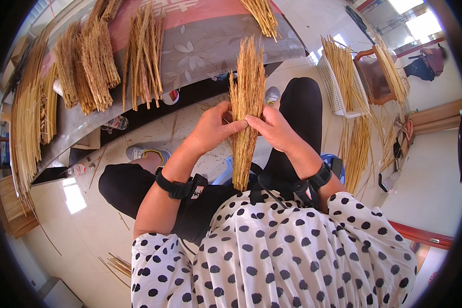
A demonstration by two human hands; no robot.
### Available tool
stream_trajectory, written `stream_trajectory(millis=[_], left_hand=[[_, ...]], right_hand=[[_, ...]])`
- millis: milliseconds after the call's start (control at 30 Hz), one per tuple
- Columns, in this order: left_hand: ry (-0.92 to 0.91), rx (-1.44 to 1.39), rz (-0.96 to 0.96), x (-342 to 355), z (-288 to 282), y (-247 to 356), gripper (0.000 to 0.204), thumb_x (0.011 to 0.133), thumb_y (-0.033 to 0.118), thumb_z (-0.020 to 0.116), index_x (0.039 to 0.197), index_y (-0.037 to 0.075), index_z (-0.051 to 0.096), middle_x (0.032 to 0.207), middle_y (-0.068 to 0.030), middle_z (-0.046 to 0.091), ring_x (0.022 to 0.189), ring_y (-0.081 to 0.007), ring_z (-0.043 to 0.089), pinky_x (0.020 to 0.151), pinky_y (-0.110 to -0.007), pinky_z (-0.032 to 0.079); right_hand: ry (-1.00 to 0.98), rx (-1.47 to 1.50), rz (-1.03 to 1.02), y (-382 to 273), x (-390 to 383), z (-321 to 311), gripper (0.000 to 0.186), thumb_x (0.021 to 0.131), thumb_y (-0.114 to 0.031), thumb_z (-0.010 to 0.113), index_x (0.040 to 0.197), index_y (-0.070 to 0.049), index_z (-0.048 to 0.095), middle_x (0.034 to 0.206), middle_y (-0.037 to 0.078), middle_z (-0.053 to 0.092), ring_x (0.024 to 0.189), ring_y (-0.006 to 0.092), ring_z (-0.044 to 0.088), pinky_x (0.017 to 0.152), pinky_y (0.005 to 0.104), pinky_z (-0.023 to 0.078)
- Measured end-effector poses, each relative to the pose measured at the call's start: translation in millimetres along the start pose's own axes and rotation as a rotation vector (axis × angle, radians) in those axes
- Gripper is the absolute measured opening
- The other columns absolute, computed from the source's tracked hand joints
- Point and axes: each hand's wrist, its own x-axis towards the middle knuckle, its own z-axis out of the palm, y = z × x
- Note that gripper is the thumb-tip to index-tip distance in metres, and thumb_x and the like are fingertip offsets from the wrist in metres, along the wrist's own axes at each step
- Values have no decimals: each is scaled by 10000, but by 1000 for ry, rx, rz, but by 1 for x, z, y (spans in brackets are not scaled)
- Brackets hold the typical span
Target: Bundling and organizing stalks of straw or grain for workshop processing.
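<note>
A bundle of dry golden plant stalks [248, 87] stands nearly upright in front of me, its bushy, ragged end pointing away and its narrower cut end near my lap. My left hand [215, 127] grips it from the left side at about mid-length, fingers curled behind and thumb across the front. From the other side my right hand [276, 129] holds the same bundle, the thumb pressed on its front close to the left thumb. The fingertips behind the bundle are hidden.
Ahead is a table with a patterned cover [190, 56], bearing several stalk bundles [95, 64] and long straight stalks [28, 113] at its left. To the right, a white plastic basket [329, 92] of stalks stands beside a wooden chair [370, 77]. Loose stalks [358, 149] lie on the floor.
</note>
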Motion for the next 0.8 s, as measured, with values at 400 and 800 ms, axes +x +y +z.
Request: stream_trajectory(millis=[400, 800], left_hand=[[-6, 98, -43, -5, -5, 2, 297, 858, 128, 582, 1125, 0, 554, 846, -33, 606, 707, -86, 566, 615, -247, 486], [-24, 124, -46, 4, -1, -1, 367, 814, 191, 661, 1114, 3, 568, 856, -39, 622, 736, -93, 594, 625, -239, 476]], right_hand=[[3, -125, -55, 3, 1, 3, 310, 915, -87, 501, 1210, 9, 510, 985, 34, 589, 853, 82, 537, 751, 261, 459], [24, 14, -50, 11, 1, -3, 384, 896, -215, 593, 1204, 3, 522, 1014, 58, 615, 912, 113, 571, 797, 280, 477]])
